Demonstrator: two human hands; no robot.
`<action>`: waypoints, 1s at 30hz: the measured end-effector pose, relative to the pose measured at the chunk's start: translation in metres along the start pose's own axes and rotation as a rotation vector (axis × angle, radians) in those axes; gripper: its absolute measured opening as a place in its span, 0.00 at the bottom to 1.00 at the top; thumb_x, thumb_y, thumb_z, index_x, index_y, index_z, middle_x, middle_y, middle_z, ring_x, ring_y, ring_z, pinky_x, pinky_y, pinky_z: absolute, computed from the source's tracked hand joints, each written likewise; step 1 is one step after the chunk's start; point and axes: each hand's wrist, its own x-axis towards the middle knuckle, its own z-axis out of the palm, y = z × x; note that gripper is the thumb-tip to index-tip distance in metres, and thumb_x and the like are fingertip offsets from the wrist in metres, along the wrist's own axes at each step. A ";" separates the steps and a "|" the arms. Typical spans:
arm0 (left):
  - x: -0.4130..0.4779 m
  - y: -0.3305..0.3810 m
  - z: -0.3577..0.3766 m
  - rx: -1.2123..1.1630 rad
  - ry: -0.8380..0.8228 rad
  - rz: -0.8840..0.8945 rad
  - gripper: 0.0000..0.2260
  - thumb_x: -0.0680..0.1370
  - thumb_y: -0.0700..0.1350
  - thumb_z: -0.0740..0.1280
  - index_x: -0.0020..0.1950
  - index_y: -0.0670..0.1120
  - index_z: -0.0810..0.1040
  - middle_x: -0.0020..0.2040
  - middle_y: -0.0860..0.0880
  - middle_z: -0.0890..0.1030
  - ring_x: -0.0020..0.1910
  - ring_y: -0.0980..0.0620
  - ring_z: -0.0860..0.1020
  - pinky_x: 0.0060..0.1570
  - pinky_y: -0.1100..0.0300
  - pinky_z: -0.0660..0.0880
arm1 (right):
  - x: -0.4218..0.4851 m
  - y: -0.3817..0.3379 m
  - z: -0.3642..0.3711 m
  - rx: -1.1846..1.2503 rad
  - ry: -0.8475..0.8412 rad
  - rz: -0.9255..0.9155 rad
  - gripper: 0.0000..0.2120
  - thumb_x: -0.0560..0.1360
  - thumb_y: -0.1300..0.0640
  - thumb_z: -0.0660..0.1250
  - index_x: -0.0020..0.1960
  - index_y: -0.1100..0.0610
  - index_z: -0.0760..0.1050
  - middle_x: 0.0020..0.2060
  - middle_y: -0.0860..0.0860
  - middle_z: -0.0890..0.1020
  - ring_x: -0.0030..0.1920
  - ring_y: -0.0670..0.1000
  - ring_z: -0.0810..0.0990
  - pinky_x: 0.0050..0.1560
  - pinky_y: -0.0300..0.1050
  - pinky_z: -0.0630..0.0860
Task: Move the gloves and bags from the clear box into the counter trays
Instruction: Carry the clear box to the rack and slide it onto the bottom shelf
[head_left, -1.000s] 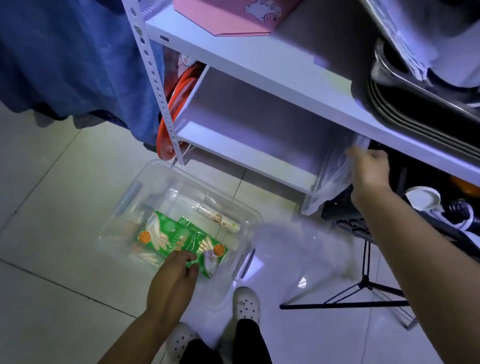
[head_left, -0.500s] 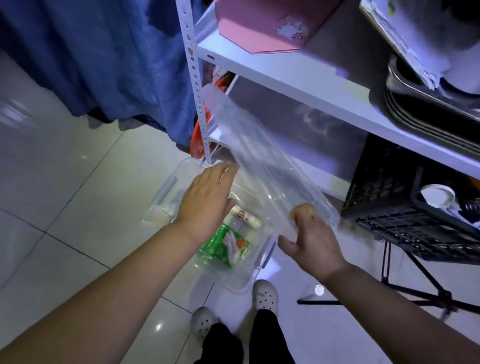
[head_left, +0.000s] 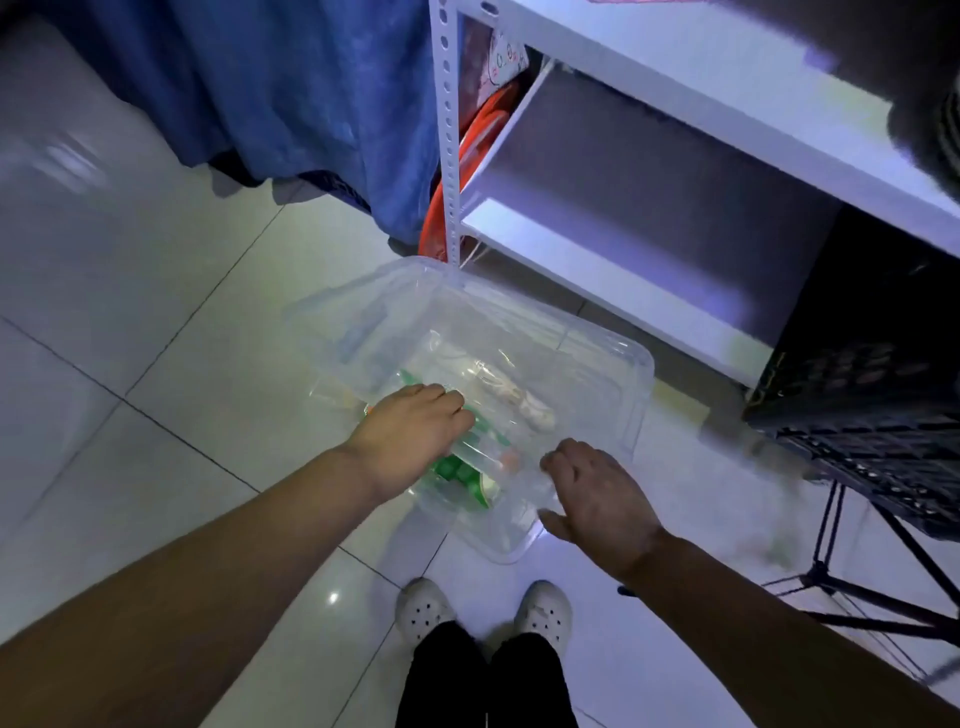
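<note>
The clear box (head_left: 318, 388) stands on the tiled floor in front of my feet. A clear lid (head_left: 545, 338) lies across its top. Through the plastic I see green glove packets (head_left: 458, 470) at the near side and a pale roll of bags (head_left: 531, 408) further in. My left hand (head_left: 415, 432) rests on the lid over the green packets, fingers curled onto it. My right hand (head_left: 592, 493) holds the lid's near right edge, fingers above and thumb at the rim.
A white metal shelf rack (head_left: 597, 270) stands just behind the box, with a blue cloth (head_left: 311, 104) and an orange round thing (head_left: 441, 208) to its left. A black crate (head_left: 872, 389) on a black stand (head_left: 831, 571) is at the right. My white shoes (head_left: 426, 608) are near the box.
My right hand drew the clear lid from the shelf side, both hands took it, and it has come down from tilted in the air to lying over the box.
</note>
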 end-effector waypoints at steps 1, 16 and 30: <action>-0.001 0.000 0.012 0.003 0.009 -0.012 0.10 0.70 0.42 0.70 0.50 0.45 0.76 0.47 0.47 0.78 0.47 0.45 0.77 0.48 0.55 0.73 | 0.002 0.001 0.012 0.010 -0.010 -0.008 0.27 0.54 0.51 0.82 0.47 0.61 0.78 0.38 0.56 0.81 0.34 0.55 0.80 0.34 0.43 0.77; -0.015 0.001 0.195 -0.062 0.071 -0.108 0.17 0.54 0.29 0.73 0.39 0.41 0.79 0.35 0.43 0.78 0.33 0.44 0.78 0.34 0.59 0.74 | -0.016 0.058 0.172 0.498 -0.202 0.739 0.14 0.77 0.50 0.62 0.60 0.54 0.70 0.55 0.50 0.75 0.50 0.51 0.74 0.52 0.50 0.77; -0.011 0.014 0.247 -0.100 0.198 -0.145 0.11 0.65 0.34 0.63 0.46 0.40 0.77 0.41 0.42 0.79 0.38 0.42 0.76 0.44 0.56 0.62 | 0.027 0.055 0.225 1.006 0.154 1.171 0.14 0.75 0.52 0.66 0.46 0.64 0.71 0.37 0.55 0.76 0.40 0.56 0.75 0.40 0.44 0.68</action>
